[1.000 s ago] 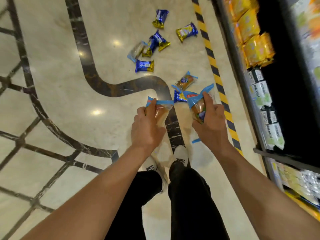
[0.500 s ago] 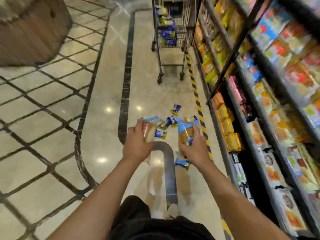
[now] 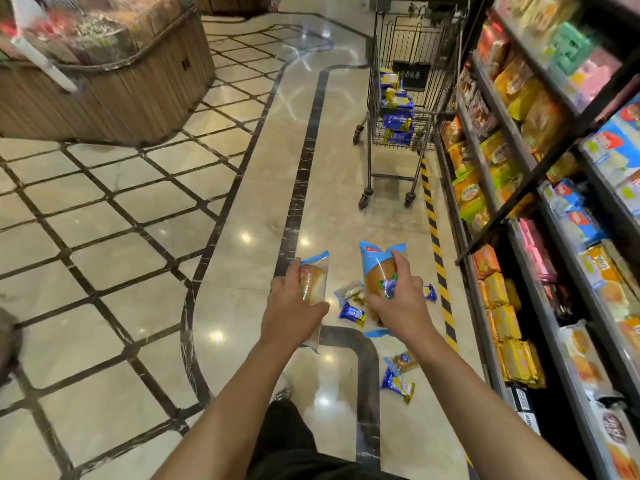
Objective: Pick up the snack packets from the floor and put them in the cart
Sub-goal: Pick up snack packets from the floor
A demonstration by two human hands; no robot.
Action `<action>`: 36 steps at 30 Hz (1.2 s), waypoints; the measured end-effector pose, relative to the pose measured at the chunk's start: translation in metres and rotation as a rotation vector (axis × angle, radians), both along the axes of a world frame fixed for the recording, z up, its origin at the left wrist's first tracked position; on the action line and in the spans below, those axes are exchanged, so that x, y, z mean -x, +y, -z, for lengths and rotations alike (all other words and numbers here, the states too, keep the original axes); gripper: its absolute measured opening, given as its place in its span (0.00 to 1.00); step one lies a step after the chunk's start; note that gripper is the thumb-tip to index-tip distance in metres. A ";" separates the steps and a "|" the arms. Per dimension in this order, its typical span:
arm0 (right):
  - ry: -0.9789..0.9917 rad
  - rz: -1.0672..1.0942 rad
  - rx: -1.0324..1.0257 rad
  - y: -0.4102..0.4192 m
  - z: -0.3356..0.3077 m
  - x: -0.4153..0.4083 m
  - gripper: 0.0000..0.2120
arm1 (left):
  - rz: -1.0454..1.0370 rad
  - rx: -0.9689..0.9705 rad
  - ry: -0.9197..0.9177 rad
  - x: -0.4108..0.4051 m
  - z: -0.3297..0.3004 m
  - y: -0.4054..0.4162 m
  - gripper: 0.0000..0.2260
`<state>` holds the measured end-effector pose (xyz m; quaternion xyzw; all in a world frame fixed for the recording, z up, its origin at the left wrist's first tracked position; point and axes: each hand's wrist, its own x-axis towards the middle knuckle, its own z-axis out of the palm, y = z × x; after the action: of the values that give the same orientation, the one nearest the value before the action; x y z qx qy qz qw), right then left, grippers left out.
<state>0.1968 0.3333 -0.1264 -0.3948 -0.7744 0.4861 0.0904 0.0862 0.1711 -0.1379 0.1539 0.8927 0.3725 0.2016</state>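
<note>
Snack packets [image 3: 352, 311] lie scattered on the pale marble floor [image 3: 242, 299] in the lower middle of the frame, some just behind the two raised hands and two more lower down, near the right forearm: a clear one with a brown bun [image 3: 403, 362] and a blue and yellow one [image 3: 398, 384] just below it. Left hand [image 3: 292, 311] is clenched around a clear bun packet with a blue top edge [image 3: 313, 277], held upright above the floor at the centre of the frame. Right hand [image 3: 398, 303] grasps a larger blue-topped bun packet [image 3: 377, 268], also upright, with the thumb over its front; its lower end pokes out under the wrist. Both packets are off the floor and well apart from the cart.

Ahead, in the upper middle right of the frame, stands a wire shopping cart [image 3: 401, 109] on castors, already holding several blue and yellow packets [image 3: 397, 112] stacked inside its basket. A yellow and black striped line [image 3: 437, 258] runs along the floor from under the cart toward the lower right. Store shelves [image 3: 540, 209] packed with wrapped goods fill the right side of the frame. A wooden display bin [image 3: 114, 81] sits in the upper left. Black trousers [image 3: 287, 441] show at the bottom centre.
</note>
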 end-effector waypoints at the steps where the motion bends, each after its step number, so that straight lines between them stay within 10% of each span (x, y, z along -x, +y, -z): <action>1: 0.010 -0.004 -0.002 -0.003 0.000 0.016 0.44 | 0.001 -0.006 0.007 0.015 -0.002 -0.001 0.44; 36: 0.151 -0.159 0.084 0.126 -0.037 0.453 0.43 | -0.174 -0.120 0.004 0.442 -0.047 0.116 0.43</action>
<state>-0.2565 0.4589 -0.0894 -0.2977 -0.7733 0.5520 0.0930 -0.3560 0.2875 -0.0911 0.0884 0.8793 0.4410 0.1569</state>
